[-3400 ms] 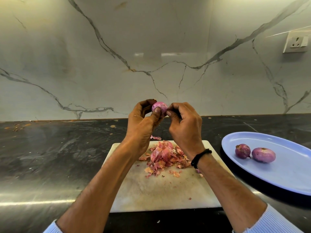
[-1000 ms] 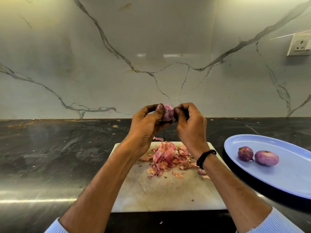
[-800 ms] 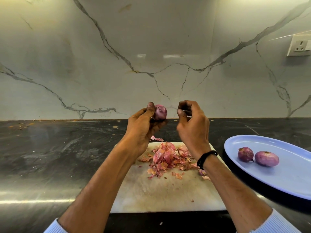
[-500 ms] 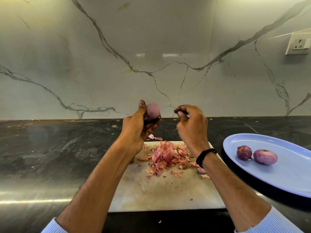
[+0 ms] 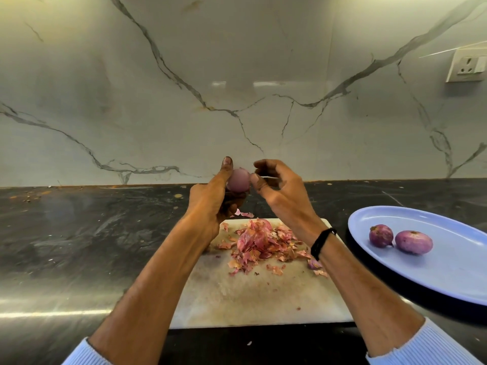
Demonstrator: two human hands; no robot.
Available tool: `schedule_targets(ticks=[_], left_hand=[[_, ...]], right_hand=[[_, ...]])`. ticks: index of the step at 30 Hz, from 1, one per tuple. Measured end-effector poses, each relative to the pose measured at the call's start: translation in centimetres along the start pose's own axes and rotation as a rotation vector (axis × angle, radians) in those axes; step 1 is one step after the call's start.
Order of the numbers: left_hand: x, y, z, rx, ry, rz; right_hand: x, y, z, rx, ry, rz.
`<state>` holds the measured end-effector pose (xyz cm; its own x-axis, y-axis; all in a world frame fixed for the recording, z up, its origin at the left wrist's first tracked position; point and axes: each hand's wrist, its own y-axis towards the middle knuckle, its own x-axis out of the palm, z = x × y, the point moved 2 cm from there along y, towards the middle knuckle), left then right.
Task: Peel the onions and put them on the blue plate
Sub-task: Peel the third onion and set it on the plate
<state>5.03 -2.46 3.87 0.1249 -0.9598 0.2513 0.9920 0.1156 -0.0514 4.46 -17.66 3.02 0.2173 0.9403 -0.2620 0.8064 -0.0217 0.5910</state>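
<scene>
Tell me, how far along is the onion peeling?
Done: a small onion and a larger onion lie peeled on the blue plate; skins heap on the cutting board. In hand: the left hand grips a third onion, seemingly bare, the right hand beside it. Left: finishing it and plating it.

Warm light is pouring down from overhead, yellowing the top of the marble wall (image 5: 105,75) and fading to cooler grey lower down. Two pale rectangles of lamp glare are sitting on the wall's polish, and a long white streak is shining across the dark desk (image 5: 79,233) at the near left. The scene is reading bright and evenly lit, with only faint shadows. The onion (image 5: 238,180) raised in the left hand (image 5: 210,204) is looking soft and smeared, while the peel heap (image 5: 261,243) is showing crisp. The wide lens is stretching the blue plate (image 5: 448,280) and tilting the socket (image 5: 466,65) at the right edge, and the sleeves (image 5: 427,349) are going soft in the bottom corners.
</scene>
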Motion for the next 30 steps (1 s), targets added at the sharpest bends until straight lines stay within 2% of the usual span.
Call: schedule_targets(ticks=[5,10,17,21,26,30], left_hand=[[0.1,0.0,-0.2,0.013,0.091,-0.042],[0.0,0.7,-0.1,-0.022,0.031,-0.079],[-0.1,1.3,-0.3,0.099,0.045,-0.015],[-0.2,0.8,-0.2,0.344,0.195,0.021],[1.1,-0.8,-1.6,0.707,0.561,0.129],[2.3,-1.9,-2.9,0.826,0.670,0.128]], right_hand=[[0.5,0.1,0.6,0.082,0.091,-0.064],[0.2,0.1,0.8,0.321,0.445,-0.004],[-0.3,0.3,0.6,0.495,0.756,0.083],[-0.6,0.6,0.8,0.522,0.726,0.130],[-1.9,-1.1,0.8,0.505,0.538,0.275],[-5.1,-4.0,1.0,0.477,0.331,0.417]])
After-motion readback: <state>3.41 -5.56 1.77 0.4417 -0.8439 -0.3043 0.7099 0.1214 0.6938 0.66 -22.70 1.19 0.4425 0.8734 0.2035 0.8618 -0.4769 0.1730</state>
